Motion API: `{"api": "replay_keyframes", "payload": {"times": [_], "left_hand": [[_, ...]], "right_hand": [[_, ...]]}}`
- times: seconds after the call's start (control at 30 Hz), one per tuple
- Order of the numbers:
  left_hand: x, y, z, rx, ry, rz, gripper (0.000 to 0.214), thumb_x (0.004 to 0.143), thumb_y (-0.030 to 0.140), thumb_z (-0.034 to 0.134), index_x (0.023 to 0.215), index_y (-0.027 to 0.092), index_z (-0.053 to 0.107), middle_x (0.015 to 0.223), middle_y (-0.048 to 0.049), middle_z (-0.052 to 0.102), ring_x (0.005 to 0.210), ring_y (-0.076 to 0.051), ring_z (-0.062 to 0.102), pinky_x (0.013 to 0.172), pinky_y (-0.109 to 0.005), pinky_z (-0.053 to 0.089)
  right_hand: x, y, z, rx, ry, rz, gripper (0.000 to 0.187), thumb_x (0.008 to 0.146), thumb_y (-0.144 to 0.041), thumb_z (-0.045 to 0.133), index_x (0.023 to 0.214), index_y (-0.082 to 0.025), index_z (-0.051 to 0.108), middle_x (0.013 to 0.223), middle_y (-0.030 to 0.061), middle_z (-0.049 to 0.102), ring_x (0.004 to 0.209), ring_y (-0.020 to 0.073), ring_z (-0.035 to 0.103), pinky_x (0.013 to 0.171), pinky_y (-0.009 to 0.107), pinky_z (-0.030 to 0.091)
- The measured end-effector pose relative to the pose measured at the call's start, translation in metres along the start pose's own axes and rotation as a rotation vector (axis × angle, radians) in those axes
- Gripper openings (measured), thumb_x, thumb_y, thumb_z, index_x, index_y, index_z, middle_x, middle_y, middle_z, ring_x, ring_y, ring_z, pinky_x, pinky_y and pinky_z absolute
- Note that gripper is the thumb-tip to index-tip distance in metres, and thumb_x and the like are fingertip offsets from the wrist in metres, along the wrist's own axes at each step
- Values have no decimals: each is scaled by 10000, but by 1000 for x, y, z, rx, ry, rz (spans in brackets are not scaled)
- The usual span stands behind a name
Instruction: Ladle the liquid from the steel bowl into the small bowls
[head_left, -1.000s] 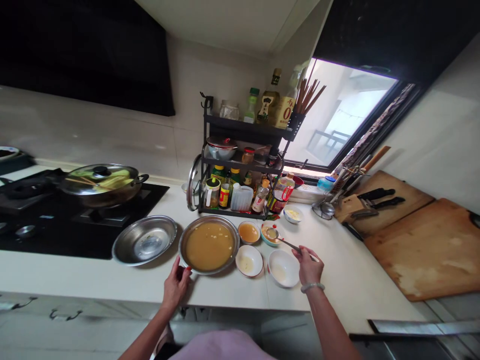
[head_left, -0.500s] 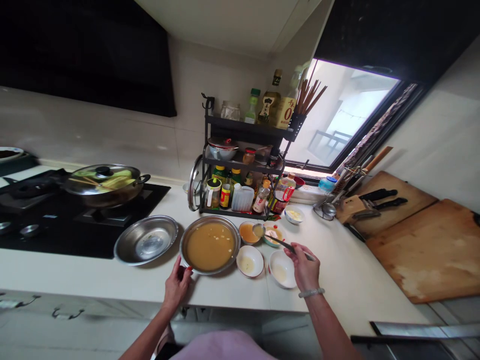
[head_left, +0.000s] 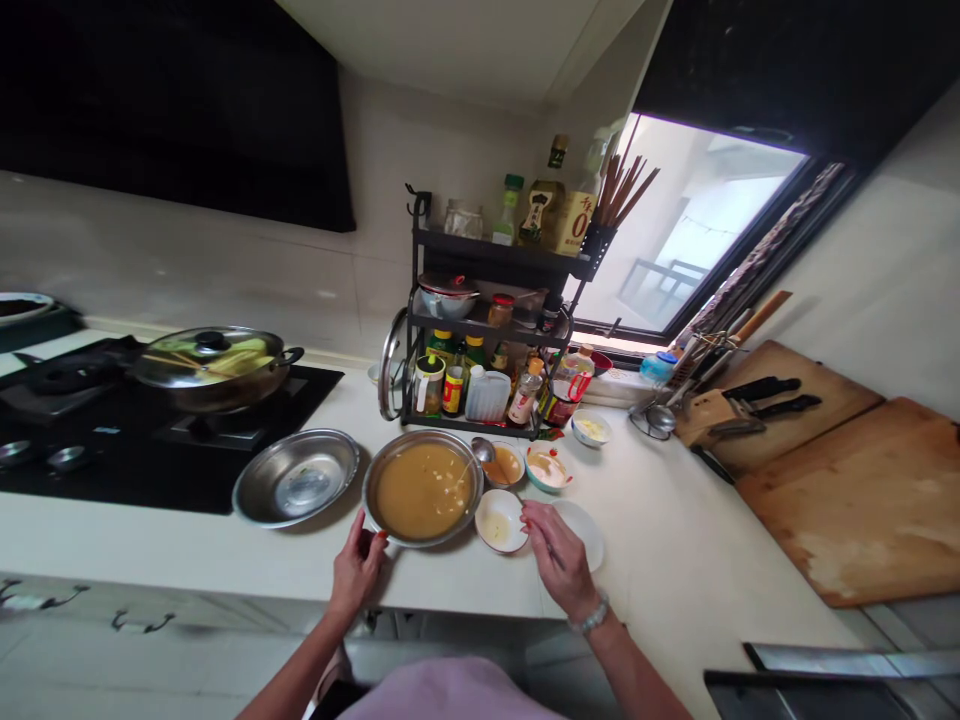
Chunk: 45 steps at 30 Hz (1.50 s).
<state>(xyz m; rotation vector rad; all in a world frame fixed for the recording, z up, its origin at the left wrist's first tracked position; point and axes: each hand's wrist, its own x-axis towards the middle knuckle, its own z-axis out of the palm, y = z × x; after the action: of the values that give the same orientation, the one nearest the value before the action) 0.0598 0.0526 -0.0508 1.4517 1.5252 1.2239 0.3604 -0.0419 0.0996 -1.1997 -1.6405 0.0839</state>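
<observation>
A metal basin (head_left: 386, 535) of brown liquid with pale bits afloat stands on the counter. My left hand (head_left: 358, 570) grips its near-left rim, thumb at the edge. My right hand (head_left: 559, 560) is closed round the handle of a small ladle (head_left: 483, 451), whose bowl hangs tilted by the basin's right rim. A pale streak shows on the liquid below it. Right of the basin are a bowl of orange-brown liquid (head_left: 504, 465), a patterned bowl (head_left: 548, 468) and a white bowl (head_left: 500, 522) with a little pale residue. My right hand partly covers another white bowl (head_left: 585, 535).
An empty metal basin (head_left: 297, 478) sits to the left, beside the hob holding a lidded pan (head_left: 214, 370). Behind stands a black rack (head_left: 495, 330) of bottles and jars. A small bowl (head_left: 591, 428), a knife block (head_left: 705, 415) and cutting boards (head_left: 862, 500) are at right.
My right hand has moved left and turned, bringing the ladle from over the small bowls to the basin's right edge and tipping it. My left hand stays on the rim.
</observation>
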Motion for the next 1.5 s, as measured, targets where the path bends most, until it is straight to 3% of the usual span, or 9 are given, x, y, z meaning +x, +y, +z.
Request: {"api": "replay_keyframes", "payload": {"times": [0.23, 0.37, 0.5, 0.63, 0.8, 1.03, 1.2, 1.5], "left_hand": [[1, -2, 0, 25, -14, 4, 761, 788, 552, 494, 1408, 119, 407, 565, 48, 617, 514, -168, 576, 598, -295, 484], [1, -2, -1, 39, -10, 6, 763, 787, 551, 487, 1413, 123, 399, 576, 45, 625, 526, -170, 583, 617, -302, 489], [1, 0, -1, 26, -20, 3, 772, 784, 554, 486, 1417, 122, 392, 574, 44, 620, 518, -175, 582, 600, -305, 486], [0, 1, -1, 29, -18, 1, 757, 790, 547, 484, 1406, 115, 410, 569, 45, 618, 518, -171, 583, 603, -297, 485], [0, 2, -1, 43, -8, 0, 722, 788, 537, 491, 1389, 139, 440, 575, 46, 635, 520, -167, 591, 603, -289, 486], [1, -4, 0, 37, -8, 8, 747, 793, 538, 492, 1407, 121, 412, 600, 34, 656, 524, -167, 594, 614, -295, 493], [1, -5, 0, 28, -9, 3, 743, 793, 540, 493, 1409, 133, 410, 573, 45, 639, 517, -171, 596, 604, -295, 491], [0, -2, 0, 36, 13, 2, 742, 790, 558, 488, 1396, 134, 423, 592, 35, 645, 522, -173, 591, 618, -309, 496]], "right_hand": [[0, 66, -41, -111, 273, 438, 293, 860, -467, 526, 866, -195, 636, 755, 71, 699, 621, 210, 696, 622, 336, 571], [-5, 90, -46, -15, 387, 663, 396, 719, -575, 624, 803, -189, 649, 651, 51, 697, 591, 235, 700, 621, 354, 569], [-8, 97, -43, 166, 584, 863, 374, 628, -490, 720, 778, -152, 668, 604, 21, 689, 552, 218, 696, 599, 316, 571], [-5, 96, -45, 333, 770, 904, 334, 564, -385, 781, 741, -125, 668, 625, 1, 683, 527, 171, 681, 548, 250, 570], [1, 96, -52, 444, 871, 867, 315, 515, -329, 823, 674, -128, 640, 622, 4, 677, 518, 161, 664, 551, 279, 604], [4, 94, -54, 463, 873, 849, 351, 495, -328, 844, 647, -109, 615, 624, 34, 660, 524, 170, 668, 549, 268, 613], [14, 74, -54, 500, 858, 850, 313, 497, -307, 845, 637, -126, 632, 634, 18, 671, 529, 164, 666, 550, 275, 612], [25, 28, -20, 519, 577, 802, 304, 617, -402, 787, 742, -141, 694, 706, 35, 708, 565, 185, 671, 589, 316, 588]]}}
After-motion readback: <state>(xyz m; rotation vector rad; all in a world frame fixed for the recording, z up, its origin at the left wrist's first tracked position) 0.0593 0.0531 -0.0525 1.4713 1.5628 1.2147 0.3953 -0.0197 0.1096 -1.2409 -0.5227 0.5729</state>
